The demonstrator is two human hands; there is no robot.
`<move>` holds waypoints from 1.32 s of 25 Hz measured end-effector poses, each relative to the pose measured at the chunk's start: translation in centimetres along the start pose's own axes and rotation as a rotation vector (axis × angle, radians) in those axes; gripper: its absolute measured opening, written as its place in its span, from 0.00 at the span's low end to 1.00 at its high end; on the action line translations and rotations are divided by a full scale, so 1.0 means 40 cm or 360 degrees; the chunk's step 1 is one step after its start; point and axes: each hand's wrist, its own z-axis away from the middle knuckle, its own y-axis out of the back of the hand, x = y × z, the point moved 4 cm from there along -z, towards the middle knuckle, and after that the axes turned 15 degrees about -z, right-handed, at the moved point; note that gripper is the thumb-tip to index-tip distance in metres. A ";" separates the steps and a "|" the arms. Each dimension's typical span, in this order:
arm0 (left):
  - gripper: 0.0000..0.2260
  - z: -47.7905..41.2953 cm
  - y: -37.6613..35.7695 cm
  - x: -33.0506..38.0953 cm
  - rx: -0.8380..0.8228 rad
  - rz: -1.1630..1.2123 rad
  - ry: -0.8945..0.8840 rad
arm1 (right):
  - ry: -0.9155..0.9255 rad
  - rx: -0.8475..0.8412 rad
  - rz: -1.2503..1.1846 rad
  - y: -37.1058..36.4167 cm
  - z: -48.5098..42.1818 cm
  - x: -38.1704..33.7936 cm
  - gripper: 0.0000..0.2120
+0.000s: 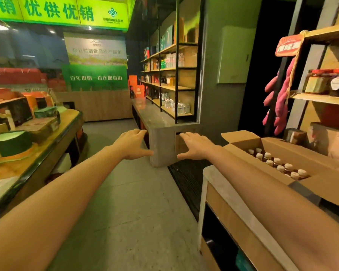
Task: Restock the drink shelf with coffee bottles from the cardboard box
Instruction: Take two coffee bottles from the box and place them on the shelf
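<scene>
Hands, two, bare, both stretching forward above the aisle floor, gripping nothing.

- Left hand (132, 143): reaching palm-down, fingers lying straight and close together, thumb spreading wide.
- Right hand (194, 146): mirroring it, fingers straight, thumb splaying toward the left hand, keeping apart from it.
- Cardboard box (294, 151): sitting open on counter (209, 173) at right, just beside the right forearm, flaps folding outward.
- Coffee bottles (278, 163): standing upright in rows inside the cardboard box, pale caps showing.
- Drink shelf (177, 75): rising beyond the hands along the right wall, black frame, wooden boards, carrying bottles on several levels.
- Grey ledge (157, 116): running below the drink shelf.
- Display table (47, 137): lying at left, carrying gift boxes (14, 112).
- Jars (329, 83): sitting on a wooden board at far right, above the cardboard box.
</scene>
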 end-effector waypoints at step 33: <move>0.33 -1.385 -0.397 1.338 -0.0585 0.0836 -0.1627 | -0.1979 0.0824 -0.0933 -0.125 -0.186 1.475 0.34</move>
